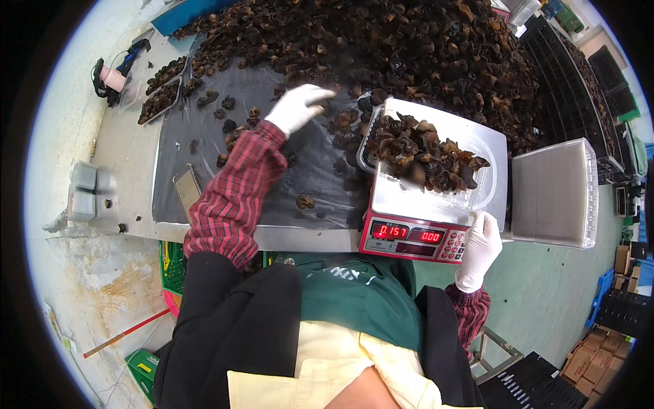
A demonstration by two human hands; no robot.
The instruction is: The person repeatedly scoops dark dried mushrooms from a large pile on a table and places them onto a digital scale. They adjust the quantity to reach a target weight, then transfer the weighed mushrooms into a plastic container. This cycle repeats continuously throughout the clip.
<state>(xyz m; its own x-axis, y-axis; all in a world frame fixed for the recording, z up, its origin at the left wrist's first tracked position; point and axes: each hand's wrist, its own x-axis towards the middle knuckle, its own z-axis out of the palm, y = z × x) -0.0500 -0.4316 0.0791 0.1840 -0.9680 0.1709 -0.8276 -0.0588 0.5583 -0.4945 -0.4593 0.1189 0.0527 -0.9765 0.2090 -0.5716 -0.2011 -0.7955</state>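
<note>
My left hand, in a white glove, reaches over a black plastic sheet at the near edge of a large heap of wood ear mushrooms. Its fingers are apart, with nothing visible between them. A clear plastic tray holding a cluster of wood ear mushrooms rests on the steel plate of a red digital scale, whose display is lit. My gloved right hand is at the plate's near right, above the keypad's edge. Its fingertips are close together near the tray's corner; whether they grip it is unclear.
A stack of clear plastic trays stands right of the scale. Filled trays sit at the far left, above smaller stacked containers. A phone lies beside my left sleeve. Black crates stand at the right.
</note>
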